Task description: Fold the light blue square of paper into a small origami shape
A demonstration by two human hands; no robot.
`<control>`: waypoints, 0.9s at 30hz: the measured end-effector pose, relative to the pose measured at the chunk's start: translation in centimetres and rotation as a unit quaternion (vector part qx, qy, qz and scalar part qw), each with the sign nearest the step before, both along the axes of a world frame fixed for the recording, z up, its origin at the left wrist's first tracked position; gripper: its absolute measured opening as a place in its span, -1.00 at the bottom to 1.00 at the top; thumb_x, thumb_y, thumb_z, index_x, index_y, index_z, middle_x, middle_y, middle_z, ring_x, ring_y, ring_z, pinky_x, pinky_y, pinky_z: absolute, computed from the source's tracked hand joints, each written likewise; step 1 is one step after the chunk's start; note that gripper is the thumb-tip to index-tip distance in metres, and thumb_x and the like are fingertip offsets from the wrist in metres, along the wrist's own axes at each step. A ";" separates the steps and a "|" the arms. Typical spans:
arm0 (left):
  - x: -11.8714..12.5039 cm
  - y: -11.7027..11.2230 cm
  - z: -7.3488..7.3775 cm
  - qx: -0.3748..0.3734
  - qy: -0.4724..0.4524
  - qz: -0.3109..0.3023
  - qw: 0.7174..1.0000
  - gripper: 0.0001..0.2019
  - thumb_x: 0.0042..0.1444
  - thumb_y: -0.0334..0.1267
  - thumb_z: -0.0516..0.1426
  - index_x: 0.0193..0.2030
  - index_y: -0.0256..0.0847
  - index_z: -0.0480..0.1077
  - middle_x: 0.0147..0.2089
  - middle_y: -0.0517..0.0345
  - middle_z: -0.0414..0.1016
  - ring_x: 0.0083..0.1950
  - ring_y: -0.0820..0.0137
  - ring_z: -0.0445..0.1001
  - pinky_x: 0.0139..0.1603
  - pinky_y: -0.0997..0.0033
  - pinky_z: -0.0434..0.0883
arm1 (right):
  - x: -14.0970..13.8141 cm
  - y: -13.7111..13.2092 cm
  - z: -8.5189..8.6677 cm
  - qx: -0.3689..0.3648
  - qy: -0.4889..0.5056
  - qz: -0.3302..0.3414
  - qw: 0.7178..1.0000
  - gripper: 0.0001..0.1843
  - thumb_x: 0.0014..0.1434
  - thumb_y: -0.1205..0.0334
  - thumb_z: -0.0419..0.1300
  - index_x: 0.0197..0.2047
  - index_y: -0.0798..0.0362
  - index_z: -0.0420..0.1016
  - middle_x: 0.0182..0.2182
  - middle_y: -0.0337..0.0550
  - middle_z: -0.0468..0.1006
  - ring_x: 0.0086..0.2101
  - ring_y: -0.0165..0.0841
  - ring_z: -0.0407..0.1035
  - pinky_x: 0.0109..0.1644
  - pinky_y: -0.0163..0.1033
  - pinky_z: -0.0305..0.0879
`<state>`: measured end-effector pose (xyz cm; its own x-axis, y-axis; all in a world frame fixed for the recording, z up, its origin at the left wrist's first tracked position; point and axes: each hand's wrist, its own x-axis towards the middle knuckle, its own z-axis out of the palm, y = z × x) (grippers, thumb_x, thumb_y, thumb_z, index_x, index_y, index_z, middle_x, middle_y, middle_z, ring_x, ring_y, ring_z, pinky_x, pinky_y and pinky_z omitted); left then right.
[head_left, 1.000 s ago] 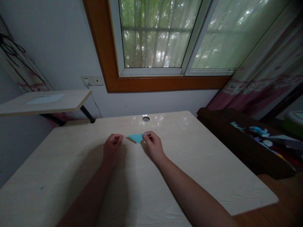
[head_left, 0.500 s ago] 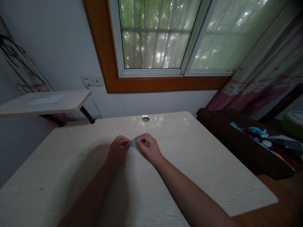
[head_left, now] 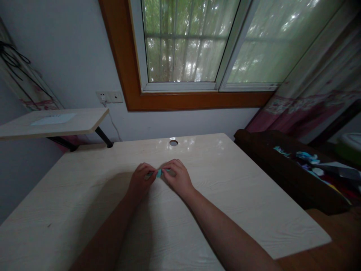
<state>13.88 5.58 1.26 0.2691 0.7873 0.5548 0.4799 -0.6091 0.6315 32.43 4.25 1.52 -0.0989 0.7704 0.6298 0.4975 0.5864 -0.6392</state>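
Note:
A small turquoise piece, perhaps folded paper [head_left: 159,173], is pinched between both hands over the far middle of the pale wooden table [head_left: 234,210]. My left hand [head_left: 140,178] grips its left side between thumb and forefinger. On the other side, my right hand [head_left: 178,175] pinches the right end with thumb and fingertips. Only a short middle stretch of the piece shows between the thumbs; the fingers cover much of it, so its full shape cannot be made out.
A round cable hole [head_left: 173,143] sits near the table's back edge. To the left stands a raised shelf [head_left: 81,120] on black legs, with a paper sheet [head_left: 53,119] on it. A dark brown bench [head_left: 262,158] holding assorted items is at the right.
My right thumb and fingers have shifted slightly along the turquoise piece, and less of it shows between the hands. The arms have hardly moved.

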 end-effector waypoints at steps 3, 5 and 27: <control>-0.2 0.0 0.3 -0.028 -0.015 0.013 0.999 -0.88 0.17 -0.24 0.17 -0.34 -0.20 0.49 -0.31 0.10 0.46 -0.24 0.37 0.43 -0.18 0.39 0.38 | 0.3 0.2 0.0 -0.012 0.045 -0.058 0.997 -0.94 0.15 0.33 0.22 -0.32 0.01 0.52 -0.35 -0.13 0.49 -0.26 -0.27 0.35 -0.12 -0.16 0.28; -0.4 0.0 0.4 -0.042 -0.025 0.020 0.999 -0.87 0.17 -0.23 0.16 -0.34 -0.19 0.49 -0.30 0.10 0.47 -0.24 0.38 0.43 -0.19 0.41 0.38 | 0.6 0.4 0.0 -0.026 0.078 -0.088 0.993 -0.93 0.16 0.33 0.20 -0.33 0.02 0.52 -0.35 -0.12 0.47 -0.28 -0.28 0.35 -0.16 -0.19 0.29; -0.7 0.7 0.3 -0.113 -0.075 0.065 0.989 -0.80 0.16 -0.13 0.14 -0.36 -0.17 0.49 -0.30 0.15 0.47 -0.25 0.38 0.45 -0.25 0.42 0.37 | 0.5 1.1 -1.2 -0.130 0.223 -0.025 0.966 -0.83 0.18 0.14 0.20 -0.38 0.03 0.50 -0.39 -0.20 0.44 -0.33 -0.33 0.34 -0.23 -0.26 0.24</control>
